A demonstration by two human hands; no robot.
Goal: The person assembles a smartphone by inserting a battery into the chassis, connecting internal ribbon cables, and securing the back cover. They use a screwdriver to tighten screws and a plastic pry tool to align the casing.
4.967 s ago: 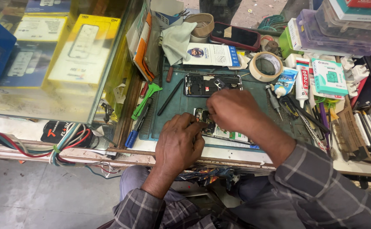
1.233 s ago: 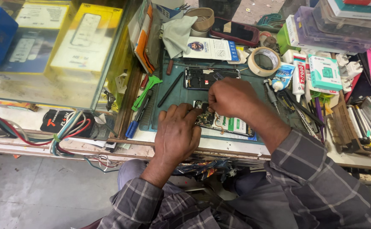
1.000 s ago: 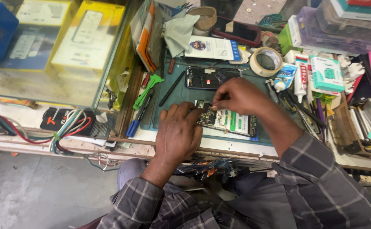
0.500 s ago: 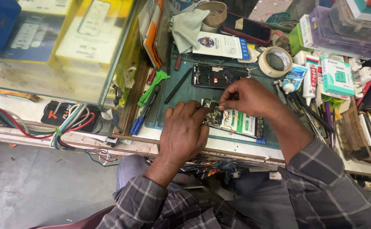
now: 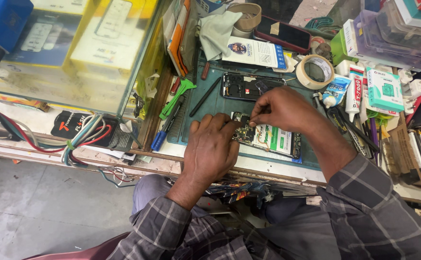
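An opened phone with its circuit board and white-green battery exposed lies on a green work mat near the front edge. My left hand lies flat on the phone's left end, pressing it down. My right hand hovers over the board with thumb and forefinger pinched together on something tiny at the board's top left; I cannot make out what it is. A second phone frame with its back off lies further back on the mat.
A tape roll, glue tubes, a small box and tools crowd the right. A green pry tool, pens, a cloth and a dark phone lie around the mat. A glass case and cables stand at left.
My right hand has drawn back off the phone's lower part, uncovering the battery, and now pinches at the board's top. The left hand stays pressed on the phone.
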